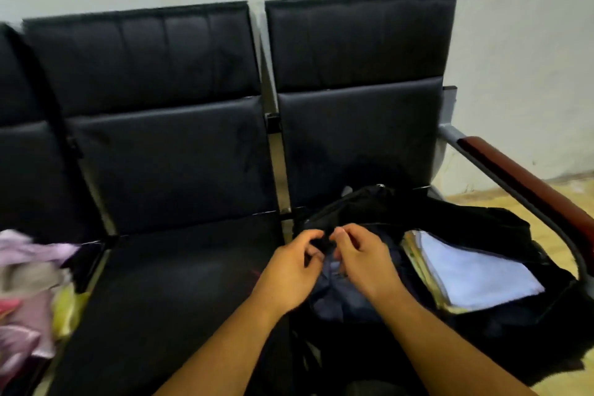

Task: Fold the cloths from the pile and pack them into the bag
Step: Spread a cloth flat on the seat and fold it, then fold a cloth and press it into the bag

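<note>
A black bag lies open on the right-hand seat. Inside it, a folded light blue cloth sits on top of a yellowish one at the right, and a dark navy cloth lies at the left of the opening. My left hand and my right hand meet over the bag's near left rim, fingers pinched on the black edge of the bag. The pile of cloths, pink, lilac, beige and yellow, lies on the far left seat.
A row of black padded seats with metal frame stands against a pale wall. A brown wooden armrest on a grey bar runs along the bag's right side. Tan floor shows beyond it.
</note>
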Available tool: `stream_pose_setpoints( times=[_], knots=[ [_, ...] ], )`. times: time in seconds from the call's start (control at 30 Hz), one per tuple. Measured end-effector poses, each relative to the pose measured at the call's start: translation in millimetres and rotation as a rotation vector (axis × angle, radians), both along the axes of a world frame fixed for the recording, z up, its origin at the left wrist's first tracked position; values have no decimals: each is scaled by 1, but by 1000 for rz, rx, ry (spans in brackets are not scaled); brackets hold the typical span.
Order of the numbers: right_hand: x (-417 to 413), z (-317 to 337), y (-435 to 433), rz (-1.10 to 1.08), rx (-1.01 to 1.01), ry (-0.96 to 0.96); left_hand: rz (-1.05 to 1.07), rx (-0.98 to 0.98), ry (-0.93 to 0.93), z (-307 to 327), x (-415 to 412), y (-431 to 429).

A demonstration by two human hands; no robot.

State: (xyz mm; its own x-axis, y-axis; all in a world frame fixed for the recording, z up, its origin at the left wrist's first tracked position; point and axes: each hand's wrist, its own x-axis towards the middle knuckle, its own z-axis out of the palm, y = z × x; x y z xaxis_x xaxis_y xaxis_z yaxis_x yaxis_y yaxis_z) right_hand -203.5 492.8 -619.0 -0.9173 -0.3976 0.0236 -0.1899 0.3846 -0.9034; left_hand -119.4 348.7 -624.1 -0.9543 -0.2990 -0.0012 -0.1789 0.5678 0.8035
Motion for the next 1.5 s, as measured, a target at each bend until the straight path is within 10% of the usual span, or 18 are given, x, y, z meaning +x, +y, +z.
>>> stream_pose_setpoints(
  times=[0.63,0.83,1.5],
  knots=[
    [287,59,-299,552,139,-281,649,-130,-110,3,373,-311],
    [353,52,-387,643,143,-314,917,-403,-401,-4,470,-395],
    [409,14,-443,757,235,-367,911,-508,-430,-50,536,-483]
  ],
)
